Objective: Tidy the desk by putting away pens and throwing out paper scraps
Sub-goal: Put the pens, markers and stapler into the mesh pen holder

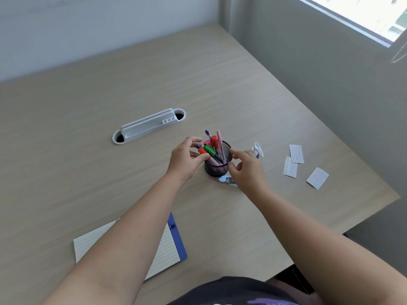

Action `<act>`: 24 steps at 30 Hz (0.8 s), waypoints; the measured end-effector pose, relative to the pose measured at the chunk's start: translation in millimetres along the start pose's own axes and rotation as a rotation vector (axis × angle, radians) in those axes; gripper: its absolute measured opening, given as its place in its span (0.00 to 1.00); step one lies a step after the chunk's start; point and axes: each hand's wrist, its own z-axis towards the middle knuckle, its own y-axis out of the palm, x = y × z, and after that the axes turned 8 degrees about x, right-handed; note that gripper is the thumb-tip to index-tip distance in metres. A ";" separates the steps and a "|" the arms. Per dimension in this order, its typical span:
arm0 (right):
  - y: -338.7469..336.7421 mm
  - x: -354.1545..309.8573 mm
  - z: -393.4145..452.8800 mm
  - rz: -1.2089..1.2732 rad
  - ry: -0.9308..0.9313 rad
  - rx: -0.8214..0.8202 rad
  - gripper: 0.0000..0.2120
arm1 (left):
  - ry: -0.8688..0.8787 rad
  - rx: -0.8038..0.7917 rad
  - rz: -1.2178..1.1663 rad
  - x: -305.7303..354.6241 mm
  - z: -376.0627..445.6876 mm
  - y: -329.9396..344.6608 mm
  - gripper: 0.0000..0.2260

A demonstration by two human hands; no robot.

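A black mesh pen cup (pixel 217 168) stands mid-desk, filled with several pens and markers (pixel 214 148) in green, orange, red, pink and blue. My left hand (pixel 187 159) is at the cup's left side, with thumb and fingers pinching the orange and green markers that lean out over the rim. My right hand (pixel 246 170) hovers at the cup's right side, fingers spread, index tip near the rim, holding nothing. Three white paper scraps (pixel 296 154) (pixel 290 167) (pixel 317 178) lie to the right near the desk edge.
A white cable-port organiser (pixel 149 125) sits behind the cup to the left. A small stapler (pixel 226 179) lies just in front of the cup, a white spray bottle (pixel 257 149) behind my right hand. A lined notepad on a blue clipboard (pixel 174 238) lies near the front edge.
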 end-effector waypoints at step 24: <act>-32.4 20.6 -28.7 0.072 0.061 -0.111 0.13 | -0.103 -0.030 -0.044 -0.2 6.7 7.0 0.21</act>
